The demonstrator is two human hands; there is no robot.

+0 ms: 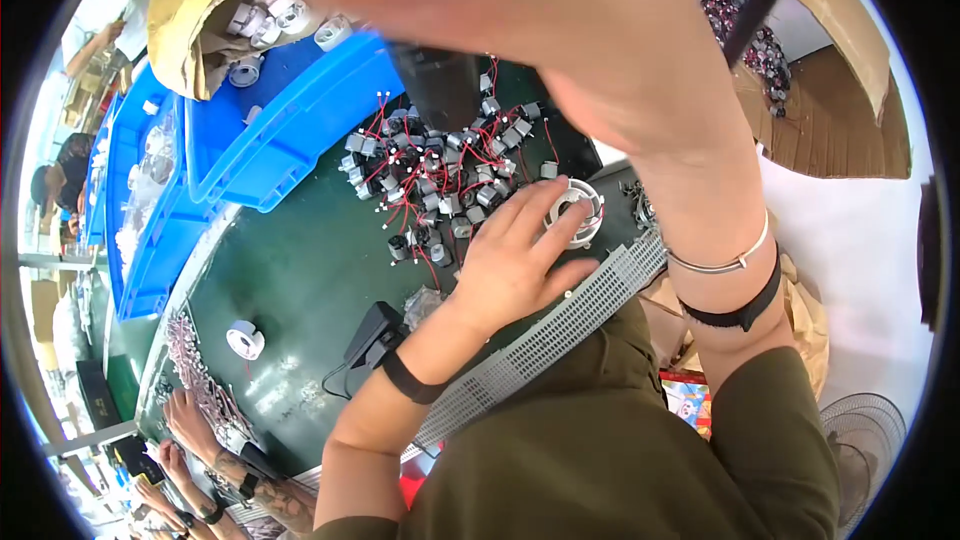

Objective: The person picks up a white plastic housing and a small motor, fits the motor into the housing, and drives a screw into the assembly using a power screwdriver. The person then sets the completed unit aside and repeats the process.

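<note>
My left hand [510, 255] lies on the dark green table [300, 270], its fingertips holding a white ring-shaped part [580, 208]. Just beyond it is a pile of small grey motors with red wires [440, 170]. My right hand [560, 20] is raised close to the camera, large and blurred, over the far side of the pile. A dark blocky object [440, 85] shows just below it; whether the hand holds it is unclear. A bracelet and a black band circle the right wrist.
Blue bins [290, 120] stand at the left, with a tan bag of white parts [200, 10] above them. A white perforated strip [560, 330] runs along the near edge. A black device [372, 332], a second white ring [245, 338], a co-worker's hands [190, 420] and cardboard boxes [830, 110] surround.
</note>
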